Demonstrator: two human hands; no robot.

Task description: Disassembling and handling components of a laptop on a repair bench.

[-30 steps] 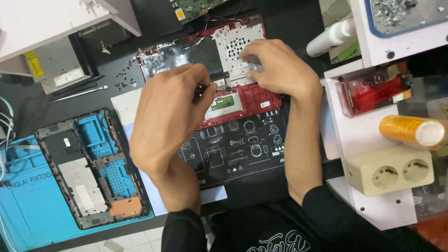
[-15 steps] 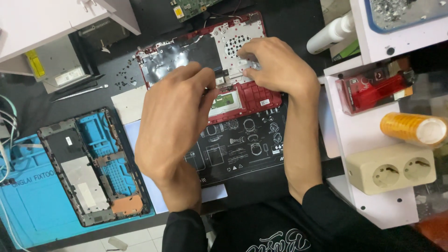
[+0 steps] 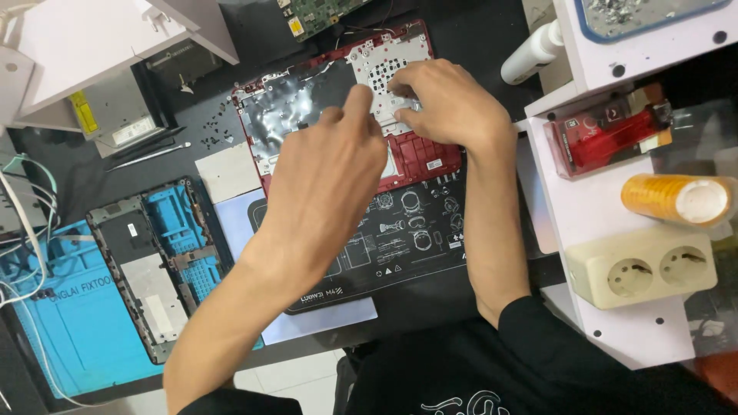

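A red laptop shell (image 3: 430, 157) lies open on a black work mat (image 3: 407, 238), its inside showing a silvery foil area (image 3: 288, 115) and a white perforated keyboard backing (image 3: 380, 61). My right hand (image 3: 446, 104) rests on the white backing, fingers curled and pressing on it. My left hand (image 3: 330, 180) hovers over the middle of the shell with the index finger stretched toward the backing. Whether either hand pinches a small part is hidden by the fingers.
A blue repair mat (image 3: 69, 330) at the left carries a dark laptop bottom cover (image 3: 154, 261). A green circuit board (image 3: 323, 11) lies at the back. On white shelving at the right sit a power socket block (image 3: 653, 269), an orange tape roll (image 3: 676, 198), a red box (image 3: 607, 138) and a white bottle (image 3: 530, 54).
My left hand has lifted and shifted right over the shell, index finger now extended. My right hand stays on the white backing.
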